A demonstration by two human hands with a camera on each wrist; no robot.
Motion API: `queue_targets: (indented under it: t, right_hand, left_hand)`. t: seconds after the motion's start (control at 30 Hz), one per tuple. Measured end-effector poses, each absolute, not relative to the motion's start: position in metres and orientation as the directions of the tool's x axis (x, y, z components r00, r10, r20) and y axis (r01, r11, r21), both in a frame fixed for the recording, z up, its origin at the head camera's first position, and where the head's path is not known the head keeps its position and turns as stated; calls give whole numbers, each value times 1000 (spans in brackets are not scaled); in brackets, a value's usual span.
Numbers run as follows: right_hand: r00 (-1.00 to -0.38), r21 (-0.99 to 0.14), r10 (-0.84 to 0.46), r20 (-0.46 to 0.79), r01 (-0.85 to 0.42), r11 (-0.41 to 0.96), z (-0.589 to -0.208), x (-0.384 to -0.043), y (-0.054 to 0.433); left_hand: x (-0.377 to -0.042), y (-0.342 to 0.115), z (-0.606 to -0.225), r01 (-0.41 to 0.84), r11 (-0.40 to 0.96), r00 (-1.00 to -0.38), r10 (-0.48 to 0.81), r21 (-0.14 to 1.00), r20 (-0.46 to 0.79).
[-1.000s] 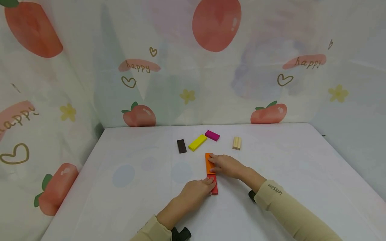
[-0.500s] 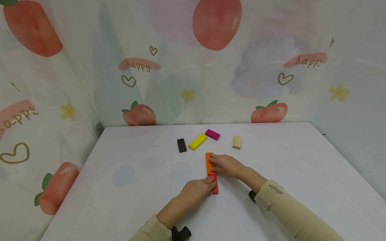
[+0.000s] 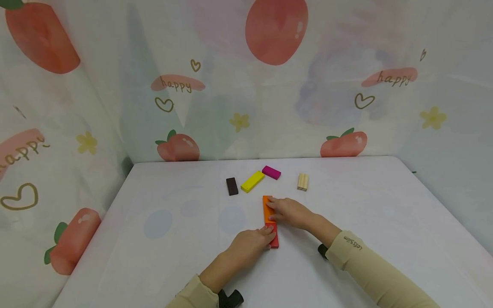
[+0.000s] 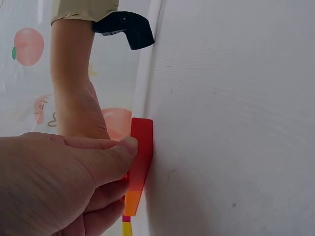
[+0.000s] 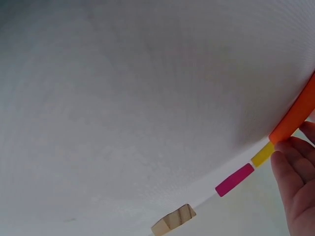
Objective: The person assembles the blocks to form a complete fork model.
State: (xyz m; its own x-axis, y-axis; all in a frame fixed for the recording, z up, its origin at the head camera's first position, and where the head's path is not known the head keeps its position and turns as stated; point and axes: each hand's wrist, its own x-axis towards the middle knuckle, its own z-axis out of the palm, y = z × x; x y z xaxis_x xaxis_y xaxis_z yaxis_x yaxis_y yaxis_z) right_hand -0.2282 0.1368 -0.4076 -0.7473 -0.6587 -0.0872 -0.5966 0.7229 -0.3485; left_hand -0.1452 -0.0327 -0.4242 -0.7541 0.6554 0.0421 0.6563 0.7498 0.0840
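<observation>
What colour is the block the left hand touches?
Red; the block shows best in the left wrist view.

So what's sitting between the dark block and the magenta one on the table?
The yellow block, lying at a slant, is between the dark block and the magenta block, as the head view shows.

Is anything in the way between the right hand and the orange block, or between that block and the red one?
Nothing visible: the right hand touches the orange block, whose near end meets the red block with no gap showing in the head view.
</observation>
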Motion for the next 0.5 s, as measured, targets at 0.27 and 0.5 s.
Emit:
queue_targets:
  t: [0.27, 0.5]
  right_hand:
    - [-754, -329, -651, -92, -594, 734, -408, -228, 137]
    - [-755, -335, -649, -93, -590, 735, -408, -228, 136]
  left_hand:
    - [-148, -35, -426, 657, 736, -748, 664, 164, 17]
    - [-151, -42, -430, 695, 698, -715, 695, 172, 68]
